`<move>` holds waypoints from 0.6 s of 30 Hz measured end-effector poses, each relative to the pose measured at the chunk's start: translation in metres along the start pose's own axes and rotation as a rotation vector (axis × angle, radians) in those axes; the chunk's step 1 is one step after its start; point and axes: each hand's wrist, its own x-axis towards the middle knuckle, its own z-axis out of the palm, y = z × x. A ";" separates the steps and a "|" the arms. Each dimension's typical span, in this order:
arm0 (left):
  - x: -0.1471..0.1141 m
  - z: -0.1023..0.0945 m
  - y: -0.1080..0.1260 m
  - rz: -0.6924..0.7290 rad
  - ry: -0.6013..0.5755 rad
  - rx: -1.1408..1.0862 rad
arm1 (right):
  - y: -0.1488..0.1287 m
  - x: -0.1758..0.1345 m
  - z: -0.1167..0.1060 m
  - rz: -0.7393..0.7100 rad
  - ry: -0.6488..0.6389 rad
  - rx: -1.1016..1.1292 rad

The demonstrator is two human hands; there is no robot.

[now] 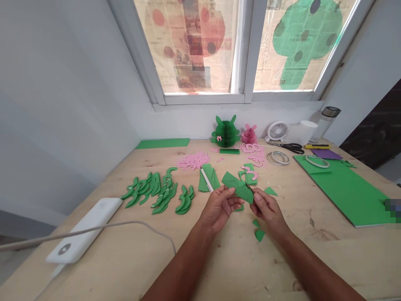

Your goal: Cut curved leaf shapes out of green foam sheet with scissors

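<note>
My left hand (pixel 223 205) pinches a folded piece of green paper (pixel 234 185) with a curved outline drawn on it. My right hand (pixel 266 207) is closed at the paper's right edge around small scissors (pixel 248 187); only their dark blades show, against the paper, and the handles are hidden in my fingers. Under and around my hands lie green paper scraps (pixel 259 235). A white pen (pixel 206 179) rests on folded green paper (pixel 215 177) just beyond my left hand. Cut wavy green pieces (pixel 166 194) lie in piles to the left.
Pink cutouts (pixel 194 160) lie farther back, near a green paper honeycomb figure (pixel 225 133) and a pink one (pixel 249 134). At right are tape rolls (pixel 278 158), black-handled scissors (pixel 291 147), a yellow cutter (pixel 317 146) and green sheets (pixel 347 192). A white power bank (pixel 86 230) and cable (pixel 125 223) occupy the left.
</note>
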 end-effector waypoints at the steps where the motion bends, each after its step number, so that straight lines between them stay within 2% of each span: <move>1: 0.000 0.000 0.000 -0.002 0.000 0.001 | -0.003 0.000 0.001 0.009 -0.001 0.005; 6: -0.001 -0.001 0.002 -0.022 -0.021 -0.020 | -0.010 -0.001 0.002 0.017 -0.025 0.018; 12: -0.003 0.001 0.004 -0.053 -0.085 -0.050 | -0.005 -0.001 -0.001 0.027 -0.069 0.029; 18: -0.004 0.002 0.002 -0.038 -0.067 -0.024 | -0.001 -0.001 -0.003 -0.088 -0.052 -0.110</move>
